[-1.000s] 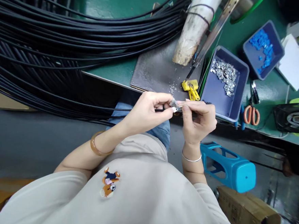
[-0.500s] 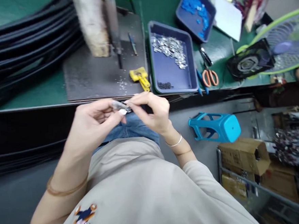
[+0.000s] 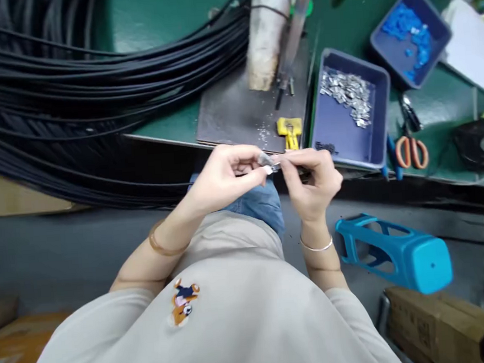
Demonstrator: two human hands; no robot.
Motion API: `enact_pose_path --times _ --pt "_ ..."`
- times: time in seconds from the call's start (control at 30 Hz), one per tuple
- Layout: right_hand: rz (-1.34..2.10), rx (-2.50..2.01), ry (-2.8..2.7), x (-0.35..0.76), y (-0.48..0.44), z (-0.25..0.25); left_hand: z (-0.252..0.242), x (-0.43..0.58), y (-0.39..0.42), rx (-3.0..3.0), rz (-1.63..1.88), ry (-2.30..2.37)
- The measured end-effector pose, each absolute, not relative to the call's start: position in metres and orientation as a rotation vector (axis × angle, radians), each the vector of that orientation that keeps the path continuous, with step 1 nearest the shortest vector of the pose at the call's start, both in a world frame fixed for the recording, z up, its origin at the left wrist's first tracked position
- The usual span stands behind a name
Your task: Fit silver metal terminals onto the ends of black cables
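My left hand (image 3: 229,174) pinches a small silvery metal piece (image 3: 270,163) between thumb and fingers, just off the table's front edge. The fingertips of my right hand (image 3: 312,179) are closed at the other end of the same piece; its exact shape is too small to tell. Beyond my right hand, a yellow tool (image 3: 290,129) lies on a dark board (image 3: 237,109). A blue-grey tray (image 3: 349,138) to the right holds many silvery metal parts (image 3: 349,92) and a small heap of dark parts (image 3: 324,147).
Coiled black cables (image 3: 135,81) cover the left. A worn white post (image 3: 265,41) rises over the board. Farther right are a tray with blue parts (image 3: 411,31), orange-handled scissors (image 3: 412,152) and white paper (image 3: 471,46). A blue stool (image 3: 430,262) and a cardboard box (image 3: 430,323) stand below.
The view has swung left, so table, trays and hands appear farther right and more cable shows. Both hands still meet at the small metal piece.
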State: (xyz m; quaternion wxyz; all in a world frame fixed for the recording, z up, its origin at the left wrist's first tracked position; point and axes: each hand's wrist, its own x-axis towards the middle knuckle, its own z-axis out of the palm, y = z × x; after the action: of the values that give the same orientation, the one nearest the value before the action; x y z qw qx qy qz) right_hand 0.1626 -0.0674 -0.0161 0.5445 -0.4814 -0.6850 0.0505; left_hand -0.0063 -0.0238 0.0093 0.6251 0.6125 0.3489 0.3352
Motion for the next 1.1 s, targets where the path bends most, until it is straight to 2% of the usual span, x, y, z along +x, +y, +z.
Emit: enact_pose_path --times 0.67,1.1 --pt "0.182 -1.178 -1.580 0.1622 -0.0637 -0.0181 0.0094 -0.0045 -0.0227 1.441 0.837 0.775" --pt "0.099 -1.104 -1.576 0.1603 -0.0613 -0.0198 0.0083 -0.0033 -0.0231 1.499 0.876 0.821"
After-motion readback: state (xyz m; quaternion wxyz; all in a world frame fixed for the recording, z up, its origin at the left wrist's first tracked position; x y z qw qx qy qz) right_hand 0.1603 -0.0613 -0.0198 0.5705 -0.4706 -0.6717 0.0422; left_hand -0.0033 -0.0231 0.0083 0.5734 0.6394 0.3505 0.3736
